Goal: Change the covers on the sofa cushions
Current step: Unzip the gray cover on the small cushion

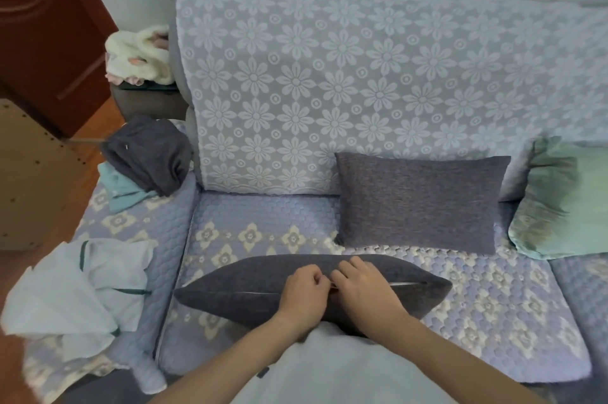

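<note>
Grey cushion (pixel 250 291) on quilted sofa seat (pixel 493 298), left hand (pixel 304 293) and right hand (pixel 363 288) pinching its zipper seam.

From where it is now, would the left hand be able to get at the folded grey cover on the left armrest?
Probably yes, but not at once. The left hand is pinching at the zip of the near grey cushion, so it must let go first. Nothing stands between it and the folded grey cover; it lies far up-left, so a long reach.

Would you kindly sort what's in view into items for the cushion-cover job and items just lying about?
Job: grey cushion under both hands, zip, second grey cushion, green cushion, folded covers.

Lying about: white cloth, fluffy bundle.
</note>
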Tool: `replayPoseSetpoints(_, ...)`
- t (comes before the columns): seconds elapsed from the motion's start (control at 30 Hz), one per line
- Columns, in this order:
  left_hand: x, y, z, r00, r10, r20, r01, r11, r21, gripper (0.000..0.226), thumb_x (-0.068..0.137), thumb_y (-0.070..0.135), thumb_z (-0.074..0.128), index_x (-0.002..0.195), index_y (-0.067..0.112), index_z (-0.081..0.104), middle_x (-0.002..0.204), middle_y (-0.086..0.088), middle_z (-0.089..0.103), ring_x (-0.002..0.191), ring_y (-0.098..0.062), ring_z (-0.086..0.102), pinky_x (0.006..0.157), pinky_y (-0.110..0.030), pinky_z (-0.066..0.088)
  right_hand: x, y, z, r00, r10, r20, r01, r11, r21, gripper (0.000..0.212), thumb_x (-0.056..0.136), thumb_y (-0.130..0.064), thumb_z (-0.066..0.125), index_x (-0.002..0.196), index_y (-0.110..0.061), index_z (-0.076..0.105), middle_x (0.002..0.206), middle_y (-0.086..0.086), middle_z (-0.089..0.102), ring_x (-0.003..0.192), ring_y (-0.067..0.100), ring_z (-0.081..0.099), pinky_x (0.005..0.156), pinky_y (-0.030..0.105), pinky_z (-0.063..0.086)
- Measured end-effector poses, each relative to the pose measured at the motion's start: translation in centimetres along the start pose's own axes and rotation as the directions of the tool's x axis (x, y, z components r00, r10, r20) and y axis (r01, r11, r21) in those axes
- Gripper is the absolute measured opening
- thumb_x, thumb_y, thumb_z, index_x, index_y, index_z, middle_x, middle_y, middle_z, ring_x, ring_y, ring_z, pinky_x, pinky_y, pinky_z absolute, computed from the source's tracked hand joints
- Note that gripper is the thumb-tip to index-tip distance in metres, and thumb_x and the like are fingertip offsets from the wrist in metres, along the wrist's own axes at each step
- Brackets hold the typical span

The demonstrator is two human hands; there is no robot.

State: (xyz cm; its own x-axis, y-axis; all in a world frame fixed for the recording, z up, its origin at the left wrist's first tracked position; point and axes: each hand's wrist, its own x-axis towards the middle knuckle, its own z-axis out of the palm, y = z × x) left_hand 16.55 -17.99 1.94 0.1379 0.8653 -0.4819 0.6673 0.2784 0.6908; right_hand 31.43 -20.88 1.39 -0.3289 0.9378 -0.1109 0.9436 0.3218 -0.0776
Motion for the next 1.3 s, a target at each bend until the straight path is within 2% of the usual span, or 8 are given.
replayPoseSetpoints(0.13,0.0,-0.2,0.4,1.000,0.006,0.004,-0.006,0.999,0.037,0.025,0.094,0.024,0.053,0.072,0.011,0.054,0.070,-0.004,0.059,0.067,-0.019,0.051,0.068,-0.044,0.047,-0.4,0.0,-0.1,0.997,0.056,-0.061,-0.055,0.998,0.024,0.043,0.046,-0.015,0.088,0.070,-0.023,0.053,0.067,-0.004,0.051,0.062,0.018,0.051,0.054,0.030,0.039)
replayPoseSetpoints(0.47,2.1,-8.8,-6.9,0.882,-0.315,-0.349,0.332,0.943,-0.013,0.028,0.098,0.023,0.050,0.074,0.010,0.054,0.074,-0.010,0.059,0.071,-0.029,0.058,0.067,-0.038,0.047,-5.3,5.6,2.2,0.883,0.418,-0.212,-0.398,0.908,0.130,0.030,0.076,-0.002,0.078,0.069,-0.016,0.053,0.068,-0.001,0.049,0.062,0.023,0.039,0.058,0.033,0.027)
replayPoseSetpoints(0.6,1.1,-11.4,-8.9,0.885,-0.206,-0.418,0.290,0.946,0.146,0.032,0.099,0.022,0.050,0.069,0.012,0.050,0.067,-0.005,0.055,0.064,-0.022,0.052,0.057,-0.035,0.037,-6.9,6.5,4.1,0.852,0.489,-0.187,-0.474,0.872,0.121,0.030,0.075,0.000,0.080,0.068,-0.014,0.055,0.069,0.000,0.048,0.064,0.018,0.030,0.055,0.033,0.027)
replayPoseSetpoints(0.8,0.0,-11.1,-8.2,0.935,-0.070,-0.348,0.178,0.940,0.291,0.034,0.103,0.024,0.046,0.070,0.016,0.050,0.064,-0.001,0.056,0.060,-0.017,0.053,0.051,-0.033,0.035,-7.2,7.1,6.0,0.849,0.527,-0.039,-0.525,0.850,0.045,0.028,0.068,-0.001,0.086,0.069,-0.014,0.060,0.070,0.001,0.047,0.060,0.023,0.044,0.052,0.031,0.032)
replayPoseSetpoints(0.9,0.4,-10.4,-7.9,0.944,-0.083,-0.320,0.176,0.945,0.275,0.033,0.102,0.023,0.047,0.070,0.014,0.051,0.064,-0.002,0.056,0.060,-0.018,0.052,0.051,-0.033,0.034,-7.5,6.2,5.9,0.826,0.561,0.057,-0.562,0.827,-0.006,0.033,0.066,-0.006,0.087,0.075,-0.016,0.057,0.069,0.000,0.049,0.058,0.023,0.048,0.051,0.031,0.033)
replayPoseSetpoints(1.03,1.0,-9.9,-7.5,0.943,-0.125,-0.307,0.177,0.973,0.147,0.035,0.101,0.021,0.051,0.068,0.011,0.052,0.064,-0.006,0.056,0.061,-0.020,0.052,0.054,-0.035,0.038,-7.0,3.4,5.4,0.807,0.580,0.109,-0.586,0.809,0.036,0.021,0.091,-0.026,0.064,0.075,-0.016,0.053,0.064,0.002,0.057,0.052,0.025,0.057,0.049,0.032,0.036)
replayPoseSetpoints(1.17,1.1,-10.6,-7.7,0.940,-0.138,-0.312,0.176,0.979,0.098,0.034,0.101,0.020,0.051,0.069,0.010,0.056,0.065,-0.007,0.059,0.062,-0.021,0.054,0.055,-0.035,0.039,-7.1,1.9,5.4,0.828,0.478,0.294,-0.529,0.839,0.127,0.024,0.105,-0.027,0.037,0.104,-0.022,0.061,0.110,-0.002,0.066,0.094,0.022,0.066,0.074,0.033,0.048)
replayPoseSetpoints(1.3,1.7,-11.4,-8.4,0.942,-0.120,-0.313,0.164,0.980,0.117,0.035,0.102,0.023,0.050,0.069,0.012,0.056,0.065,-0.005,0.059,0.064,-0.022,0.056,0.060,-0.039,0.045,-8.9,4.5,3.8,0.558,0.787,0.264,-0.826,0.558,0.085,0.045,0.095,-0.006,0.044,0.139,-0.019,0.049,0.146,0.006,0.045,0.103,0.030,0.065,0.072,0.035,0.046)
